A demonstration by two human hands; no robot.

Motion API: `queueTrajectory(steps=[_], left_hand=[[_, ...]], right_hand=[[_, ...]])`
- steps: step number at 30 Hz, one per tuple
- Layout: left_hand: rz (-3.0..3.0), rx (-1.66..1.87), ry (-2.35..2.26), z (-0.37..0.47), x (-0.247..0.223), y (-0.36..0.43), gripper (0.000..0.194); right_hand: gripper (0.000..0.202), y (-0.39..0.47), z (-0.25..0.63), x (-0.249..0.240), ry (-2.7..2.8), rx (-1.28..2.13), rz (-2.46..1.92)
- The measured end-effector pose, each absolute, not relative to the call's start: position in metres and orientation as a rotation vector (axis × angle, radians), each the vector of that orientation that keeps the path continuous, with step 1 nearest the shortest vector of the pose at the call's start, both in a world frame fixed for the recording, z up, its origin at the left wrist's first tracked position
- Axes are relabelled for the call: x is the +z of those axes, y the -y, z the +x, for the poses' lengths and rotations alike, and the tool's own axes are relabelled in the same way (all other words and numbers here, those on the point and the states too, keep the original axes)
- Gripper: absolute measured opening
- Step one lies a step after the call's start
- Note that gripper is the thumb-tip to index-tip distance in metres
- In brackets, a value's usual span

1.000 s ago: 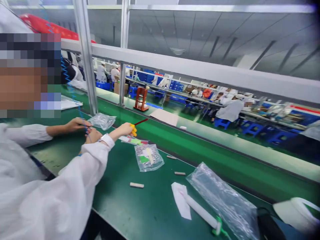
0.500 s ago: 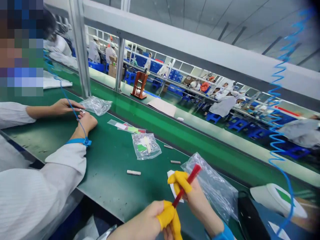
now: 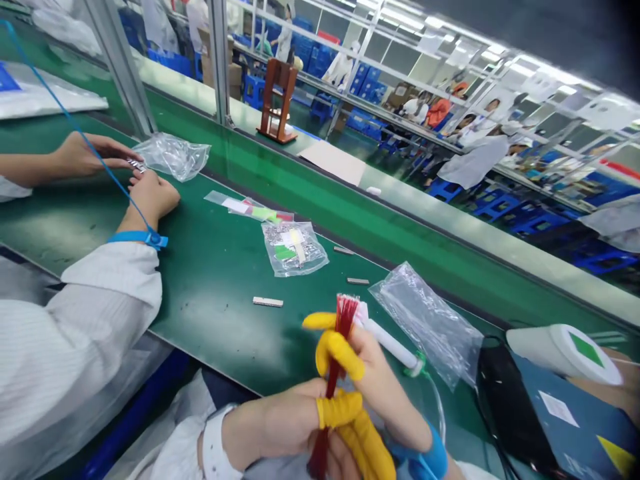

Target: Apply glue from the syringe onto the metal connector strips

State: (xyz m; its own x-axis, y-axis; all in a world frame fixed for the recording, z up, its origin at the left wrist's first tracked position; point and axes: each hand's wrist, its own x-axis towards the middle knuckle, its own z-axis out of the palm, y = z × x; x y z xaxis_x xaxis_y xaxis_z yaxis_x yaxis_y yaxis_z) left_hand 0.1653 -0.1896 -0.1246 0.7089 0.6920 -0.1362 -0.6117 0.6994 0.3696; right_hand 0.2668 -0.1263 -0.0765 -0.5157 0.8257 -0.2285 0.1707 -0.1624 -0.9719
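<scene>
A bundle of thin red wires (image 3: pixel 346 313) stands nearly upright between my hands, its pale tips fanned at the top. My left hand (image 3: pixel 325 413), in yellow finger covers, is wrapped round its lower part. Higher up, my right hand (image 3: pixel 350 350) grips the bundle with yellow-covered fingers; one finger stretches out to the left. Behind my right hand lies a white tube (image 3: pixel 393 345) with a green end fitting and a clear hose. Beyond are small grey strips (image 3: pixel 268 302) and a clear bag of small metal parts (image 3: pixel 294 250).
At the left, a co-worker's hands (image 3: pixel 150 193) hold a small metal part beside a crumpled clear bag (image 3: pixel 175 157). A flat plastic bag (image 3: pixel 430 320), a white cylindrical container (image 3: pixel 560 352) and a dark blue box (image 3: pixel 575 413) stand or lie at the right.
The view has tilted down and shifted. The red bundle has turned more upright, showing its fanned tips, and the white tube's green end has come into sight.
</scene>
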Motion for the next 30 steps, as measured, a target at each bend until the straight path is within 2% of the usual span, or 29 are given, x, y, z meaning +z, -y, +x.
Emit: queueTrajectory(steps=[2, 5, 8, 11, 16, 20, 25, 30], left_hand=[[0.305, 0.866, -0.236, 0.155, -0.120, 0.187, 0.049], [0.218, 1.148, -0.259, 0.137, -0.112, 0.181, 0.034], [0.170, 1.322, -0.294, 0.124, -0.106, 0.176, 0.022], [0.121, 1.370, -0.311, 0.120, -0.103, 0.174, 0.019], [0.094, 1.383, -0.409, 0.120, -0.103, 0.168, 0.034], [0.205, 1.410, -0.576, 0.123, -0.109, 0.162, 0.046], [0.461, 1.423, -0.831, 0.124, -0.118, 0.159, 0.049], [0.495, 1.421, -0.823, 0.118, -0.118, 0.161, 0.045]], right_hand=[[0.045, 0.126, 0.278, -0.084, 1.449, 1.584, -1.190], [0.038, 0.132, 0.290, -0.093, 1.390, 1.333, -1.234], [0.029, 0.146, 0.288, -0.096, 1.579, 1.154, -1.213], [0.020, 0.159, 0.282, -0.100, 1.842, 1.024, -1.079], [0.015, 0.162, 0.281, -0.104, 1.942, 0.809, -1.044], [0.014, 0.157, 0.267, -0.087, 1.953, 0.620, -0.988], [0.028, 0.154, 0.242, -0.079, 2.142, 0.862, -0.978], [0.039, 0.150, 0.244, -0.086, 2.078, 1.338, -1.103]])
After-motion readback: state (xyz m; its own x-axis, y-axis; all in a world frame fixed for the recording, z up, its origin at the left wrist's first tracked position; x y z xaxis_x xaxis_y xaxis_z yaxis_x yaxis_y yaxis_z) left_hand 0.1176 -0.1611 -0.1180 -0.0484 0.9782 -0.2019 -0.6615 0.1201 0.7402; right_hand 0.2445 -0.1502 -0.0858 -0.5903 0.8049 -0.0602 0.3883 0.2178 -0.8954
